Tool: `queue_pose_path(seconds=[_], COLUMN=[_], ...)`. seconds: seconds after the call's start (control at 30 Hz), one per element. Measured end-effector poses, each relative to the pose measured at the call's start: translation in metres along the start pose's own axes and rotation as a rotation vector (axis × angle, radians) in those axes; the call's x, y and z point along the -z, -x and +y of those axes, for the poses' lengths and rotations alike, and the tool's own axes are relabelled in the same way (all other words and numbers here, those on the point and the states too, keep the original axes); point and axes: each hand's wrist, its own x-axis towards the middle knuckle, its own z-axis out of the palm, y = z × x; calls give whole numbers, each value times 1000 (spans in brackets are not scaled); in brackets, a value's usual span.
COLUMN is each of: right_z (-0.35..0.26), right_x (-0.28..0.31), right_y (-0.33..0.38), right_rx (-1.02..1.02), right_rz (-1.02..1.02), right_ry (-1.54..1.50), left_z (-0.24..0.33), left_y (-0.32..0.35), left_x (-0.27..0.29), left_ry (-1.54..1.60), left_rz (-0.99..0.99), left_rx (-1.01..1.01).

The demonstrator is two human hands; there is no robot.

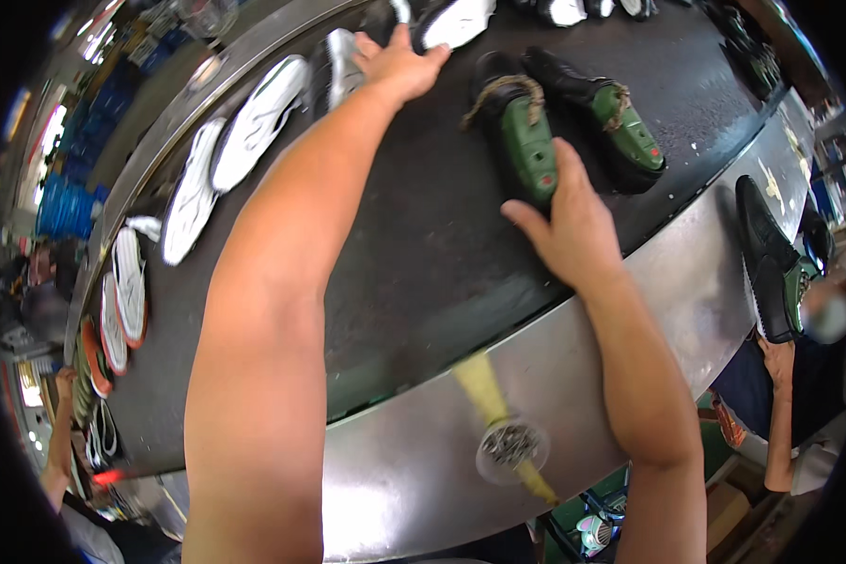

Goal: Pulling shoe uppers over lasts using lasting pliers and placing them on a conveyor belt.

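Thumb and fingers of the right hand stand part-way open around the near end of a black shoe with a green block; whether they grip it cannot be told. Just right of that shoe lies a matching black shoe, close enough that lifting or turning the first carelessly could knock it askew on the dark surface. A loose hold at one end only might let the shoe swivel out. Shaggy brown trim beyond the right hand could snag on a finger.

The left hand is spread wide, above or against a grey-and-white shoe; contact is unclear, and a sweep there could shove its neighbours. Nearer the person than the right hand, a clear dish of metal bits could spill if a forearm clipped it.
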Motion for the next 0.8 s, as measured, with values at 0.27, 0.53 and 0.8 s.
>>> queue_pose_path(seconds=[0.27, 0.53, 0.8], right_z=[3, -2, 48], right_x=[12, 5, -16], right_y=[-4, -10, 0], right_rx=[-26, -113, 13], right_rz=[-47, 11, 51], right_ry=[2, -119, 5], left_z=[64, 46, -67], left_y=[-96, -68, 208], left_x=[-23, 46, 285], left_ry=[-268, 712, 936], left_rz=[-345, -401, -166], left_rx=[207, 369, 57])
